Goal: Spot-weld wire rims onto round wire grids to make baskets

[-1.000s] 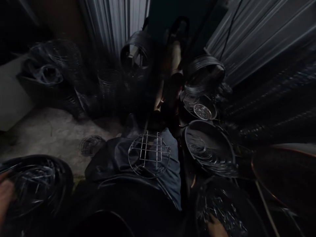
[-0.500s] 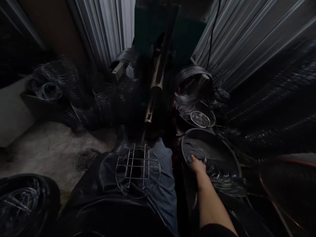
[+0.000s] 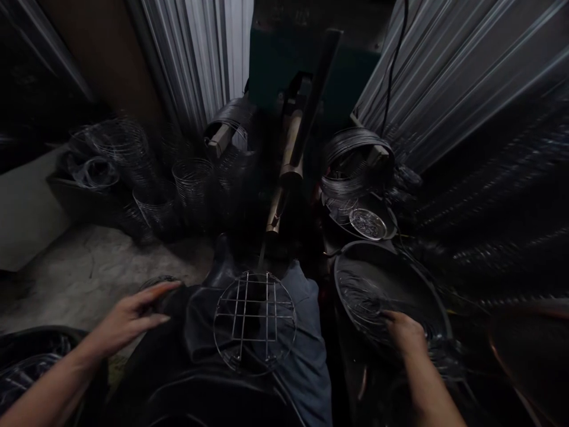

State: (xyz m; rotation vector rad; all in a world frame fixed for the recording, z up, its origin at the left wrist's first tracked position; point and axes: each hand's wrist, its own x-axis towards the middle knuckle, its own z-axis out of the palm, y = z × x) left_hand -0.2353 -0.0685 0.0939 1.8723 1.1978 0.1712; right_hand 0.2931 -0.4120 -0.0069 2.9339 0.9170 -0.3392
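A round wire rack (image 3: 240, 315) with crossing bars lies over my lap, below the rod of a machine. My left hand (image 3: 133, 314) is open to its left, thumb and fingers apart with nothing between them. Something orange covers part of a finger. On the right, my right hand (image 3: 405, 333) reaches into a wide dark basin (image 3: 340, 270). Its fingers close at a heap of thin wire rings (image 3: 362, 299); the fingertips are partly hidden and the light is dim.
Ahead stands a green machine (image 3: 267, 65) with a long brass-coloured rod (image 3: 291, 142). Wire coils (image 3: 349, 145) hang beside it. A small round dish (image 3: 368, 223) sits behind the basin. Stacked wire rings (image 3: 193, 172) stand at the left, and a dark tub (image 3: 40, 338) is at lower left.
My left hand has come into view at the left, open. My right hand has shifted right and slightly down within the basin. The rack stays on my lap; the whole view has tilted slightly.
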